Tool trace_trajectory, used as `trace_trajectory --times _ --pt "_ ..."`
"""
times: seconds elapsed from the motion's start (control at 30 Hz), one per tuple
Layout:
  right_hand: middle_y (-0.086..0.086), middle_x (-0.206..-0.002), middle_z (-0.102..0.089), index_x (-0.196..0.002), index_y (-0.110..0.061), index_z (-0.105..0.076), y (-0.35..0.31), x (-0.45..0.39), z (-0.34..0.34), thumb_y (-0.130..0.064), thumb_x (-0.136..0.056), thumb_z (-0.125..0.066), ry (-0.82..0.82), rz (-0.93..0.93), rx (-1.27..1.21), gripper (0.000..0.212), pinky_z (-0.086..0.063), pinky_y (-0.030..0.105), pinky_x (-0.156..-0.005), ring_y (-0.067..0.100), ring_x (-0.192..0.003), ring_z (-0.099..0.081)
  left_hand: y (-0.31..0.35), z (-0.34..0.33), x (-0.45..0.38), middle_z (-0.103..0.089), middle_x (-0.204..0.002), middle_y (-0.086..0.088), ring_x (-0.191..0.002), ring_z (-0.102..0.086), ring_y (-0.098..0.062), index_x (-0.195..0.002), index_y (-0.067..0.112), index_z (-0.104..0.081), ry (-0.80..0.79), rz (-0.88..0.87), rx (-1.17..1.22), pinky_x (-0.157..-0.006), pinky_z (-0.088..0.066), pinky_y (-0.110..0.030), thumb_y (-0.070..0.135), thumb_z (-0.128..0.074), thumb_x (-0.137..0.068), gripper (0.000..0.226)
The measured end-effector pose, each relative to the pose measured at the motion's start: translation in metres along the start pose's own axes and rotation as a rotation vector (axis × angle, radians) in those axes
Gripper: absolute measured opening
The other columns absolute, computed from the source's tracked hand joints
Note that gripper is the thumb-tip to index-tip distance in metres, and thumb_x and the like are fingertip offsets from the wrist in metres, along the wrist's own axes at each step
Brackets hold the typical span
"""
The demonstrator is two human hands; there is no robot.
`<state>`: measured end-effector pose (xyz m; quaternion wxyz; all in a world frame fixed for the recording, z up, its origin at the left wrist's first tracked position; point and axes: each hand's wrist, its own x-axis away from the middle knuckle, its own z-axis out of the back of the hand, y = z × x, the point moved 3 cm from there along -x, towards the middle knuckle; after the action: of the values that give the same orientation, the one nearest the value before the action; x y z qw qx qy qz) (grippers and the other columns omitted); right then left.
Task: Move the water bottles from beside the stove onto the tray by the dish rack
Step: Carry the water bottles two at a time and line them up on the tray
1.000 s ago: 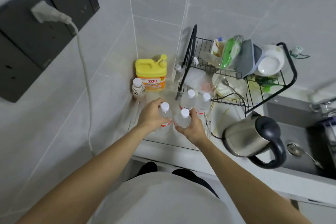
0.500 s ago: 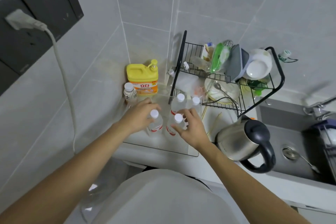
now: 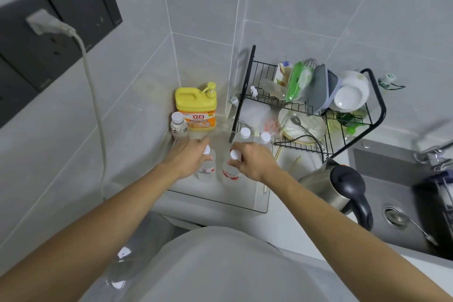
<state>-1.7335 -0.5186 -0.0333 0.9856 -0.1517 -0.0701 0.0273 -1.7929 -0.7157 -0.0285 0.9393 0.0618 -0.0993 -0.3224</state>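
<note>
Left hand [image 3: 190, 158] and right hand [image 3: 252, 160] clasped two bottles [image 3: 207, 167] upright on the tray [image 3: 220, 198], rack [image 3: 306, 110] at two o'clock; best released straight upward, avoiding toppling.

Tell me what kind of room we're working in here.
Most likely a small home kitchen: a dish rack with plates stands in a tiled corner, a sink sits beside it, and an electric kettle rests on the counter.
</note>
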Motion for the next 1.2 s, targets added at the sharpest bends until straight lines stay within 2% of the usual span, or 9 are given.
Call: trace_trajectory --times 0.17,0.27,0.47,0.57,0.67,0.73,0.9,1.03,1.2 --pt "0.005 -0.111 -0.072 -0.117 -0.026 -0.061 -0.012 -0.020 0.006 -0.051 -0.097 -0.063 -0.025 0.064 0.089 0.032 -0.044 0.037 -0.070 0.036 -0.101 -0.068 -0.019 0.009 -0.005 -0.069 -0.116 -0.015 -0.102 -0.066 -0.041 -0.124 0.010 -0.048 0.009 0.055 0.055 -0.073 -0.049 -0.043 0.043 -0.057 -0.105 0.039" --pt "0.004 -0.116 -0.072 -0.115 -0.028 -0.059 -0.019 -0.033 0.010 -0.050 -0.097 -0.064 -0.043 0.081 0.121 0.029 -0.040 0.035 -0.071 0.036 -0.107 -0.065 -0.022 0.014 -0.010 -0.070 -0.114 -0.015 -0.100 -0.067 -0.042 -0.123 0.010 -0.050 0.021 0.083 0.064 -0.066 -0.039 -0.038 0.045 -0.057 -0.105 0.040" --pt "0.008 -0.118 -0.072 -0.122 -0.024 -0.060 -0.036 -0.060 0.024 -0.049 -0.098 -0.063 -0.059 0.122 0.213 0.035 -0.050 0.041 -0.091 0.033 -0.115 -0.063 -0.034 0.016 -0.022 -0.068 -0.118 -0.015 -0.106 -0.066 -0.041 -0.123 0.011 -0.053 0.035 0.181 0.073 -0.069 -0.041 -0.037 0.043 -0.059 -0.104 0.038" --pt "0.009 -0.112 -0.072 -0.121 -0.025 -0.061 -0.040 -0.075 0.029 -0.049 -0.097 -0.063 -0.046 0.147 0.299 0.035 -0.042 0.042 -0.095 0.032 -0.116 -0.060 -0.039 0.015 -0.028 -0.067 -0.117 -0.015 -0.105 -0.066 -0.041 -0.121 0.010 -0.052 0.039 0.206 0.087 -0.068 -0.041 -0.038 0.043 -0.058 -0.105 0.038" --pt "0.010 -0.116 -0.070 -0.128 -0.026 -0.060 -0.039 -0.087 0.032 -0.047 -0.098 -0.062 -0.045 0.143 0.352 0.037 -0.038 0.041 -0.097 0.031 -0.119 -0.059 -0.039 0.014 -0.037 -0.066 -0.117 -0.011 -0.108 -0.066 -0.037 -0.123 0.010 -0.051 0.031 0.221 0.102 -0.069 -0.042 -0.038 0.044 -0.057 -0.105 0.038" --pt "0.009 -0.120 -0.070 -0.131 -0.027 -0.058 -0.034 -0.093 0.033 -0.047 -0.097 -0.063 -0.064 0.111 0.355 0.039 -0.038 0.040 -0.098 0.030 -0.120 -0.059 -0.039 0.013 -0.042 -0.065 -0.117 -0.005 -0.116 -0.065 -0.034 -0.127 0.012 -0.051 0.017 0.241 0.157 -0.072 -0.041 -0.037 0.042 -0.056 -0.106 0.038" --pt "0.005 -0.125 -0.069 -0.132 -0.028 -0.056 -0.023 -0.096 0.036 -0.042 -0.098 -0.065 -0.098 0.064 0.308 0.039 -0.039 0.042 -0.101 0.030 -0.123 -0.058 -0.039 0.015 -0.060 -0.064 -0.134 -0.017 -0.122 -0.061 -0.040 -0.130 0.009 -0.054 0.052 0.230 0.148 -0.080 -0.045 -0.041 0.045 -0.059 -0.104 0.045" --pt "0.008 -0.126 -0.068 -0.131 -0.025 -0.057 -0.015 -0.096 0.035 -0.042 -0.098 -0.065 -0.116 0.025 0.269 0.038 -0.042 0.044 -0.101 0.032 -0.123 -0.058 -0.034 0.015 -0.068 -0.068 -0.123 -0.017 -0.117 -0.063 -0.039 -0.124 0.008 -0.054 0.082 0.205 0.137 -0.073 -0.038 -0.039 0.047 -0.058 -0.104 0.043" --pt "0.008 -0.123 -0.068 -0.128 -0.023 -0.058 -0.013 -0.097 0.031 -0.042 -0.097 -0.066 -0.114 0.000 0.212 0.038 -0.044 0.045 -0.096 0.033 -0.120 -0.059 -0.030 0.017 -0.073 -0.069 -0.119 -0.018 -0.112 -0.065 -0.040 -0.124 0.010 -0.056 0.028 0.195 0.152 -0.083 -0.053 -0.045 0.048 -0.063 -0.100 0.046"
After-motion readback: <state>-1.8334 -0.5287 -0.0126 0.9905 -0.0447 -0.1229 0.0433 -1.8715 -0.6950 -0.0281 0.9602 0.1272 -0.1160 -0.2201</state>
